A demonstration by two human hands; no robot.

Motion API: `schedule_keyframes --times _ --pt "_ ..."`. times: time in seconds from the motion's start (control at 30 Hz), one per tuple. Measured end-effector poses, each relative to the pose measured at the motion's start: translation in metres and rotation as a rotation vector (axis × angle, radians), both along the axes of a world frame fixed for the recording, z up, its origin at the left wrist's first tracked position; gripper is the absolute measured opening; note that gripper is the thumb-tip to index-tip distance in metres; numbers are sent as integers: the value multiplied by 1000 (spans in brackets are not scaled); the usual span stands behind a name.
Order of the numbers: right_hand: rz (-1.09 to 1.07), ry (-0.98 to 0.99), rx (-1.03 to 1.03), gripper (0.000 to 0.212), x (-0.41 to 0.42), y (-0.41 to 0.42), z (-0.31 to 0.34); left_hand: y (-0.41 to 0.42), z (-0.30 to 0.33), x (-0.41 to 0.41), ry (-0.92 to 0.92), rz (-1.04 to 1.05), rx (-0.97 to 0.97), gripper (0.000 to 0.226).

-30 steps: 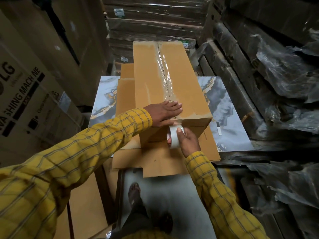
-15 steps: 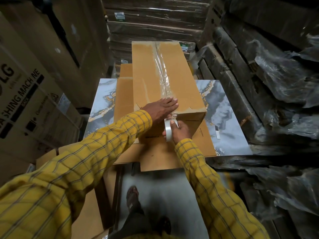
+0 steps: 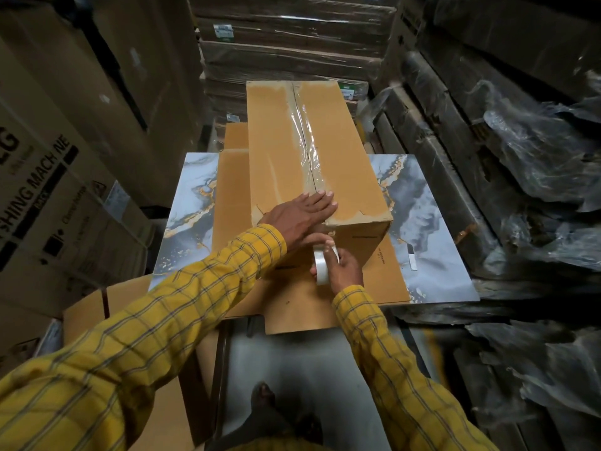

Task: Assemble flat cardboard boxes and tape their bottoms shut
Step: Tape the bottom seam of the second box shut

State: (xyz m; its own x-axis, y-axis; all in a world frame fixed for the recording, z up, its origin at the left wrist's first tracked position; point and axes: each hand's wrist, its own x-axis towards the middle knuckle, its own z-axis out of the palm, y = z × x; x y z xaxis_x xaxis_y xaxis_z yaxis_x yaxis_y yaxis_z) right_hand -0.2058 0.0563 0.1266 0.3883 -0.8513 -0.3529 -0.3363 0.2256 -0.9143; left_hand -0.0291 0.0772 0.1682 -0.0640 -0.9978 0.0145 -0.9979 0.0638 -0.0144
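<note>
Box: brown cardboard box (image 3: pixel 292 151) sits on the work surface, clear tape (image 3: pixel 307 148) running down its middle seam, long axis pointing straight away from the person.
Left hand: left hand (image 3: pixel 300 216) lies flat with fingers straight, pressing the taped seam at the box's near edge.
Right hand: right hand (image 3: pixel 341 265) grips a white tape roll (image 3: pixel 321 263) against the near end face, just under the left hand.
Under the box: flat cardboard sheets (image 3: pixel 383 275) lie under it, sticking out toward the person and off to the left.
Surface: marble-look slab (image 3: pixel 432 242), grey-white with gold veins, showing on both sides of the cardboard.
Room: pretty cramped storage spot. Big printed cartons (image 3: pixel 48 196) on the left, wrapped stacks of flat cardboard (image 3: pixel 286 47) behind, dark bundles under crinkled plastic sheeting (image 3: pixel 527 151) on the right.
Person: yellow checked sleeves (image 3: pixel 162 320), a foot (image 3: pixel 263 393) visible on the floor below.
</note>
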Motion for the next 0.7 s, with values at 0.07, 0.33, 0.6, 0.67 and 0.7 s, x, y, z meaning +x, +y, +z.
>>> schedule_keyframes --times 0.07,0.33,0.6,0.67,0.7 --pt "-12 6 -48 35 -2 3 2 -2 0 -6 -26 36 -4 72" --pt "-22 56 -30 29 -6 -1 -4 -2 -6 -18 -71 75 -45 61" --pt "-31 25 -5 25 5 -6 -10 -1 -14 -6 -30 1 -90 67" --pt "-21 35 14 26 8 -9 -10 -2 -13 -4 -17 -12 -73 70" --pt "-10 32 11 31 10 -10 -9 -4 -14 -4 -4 -18 -63 68"
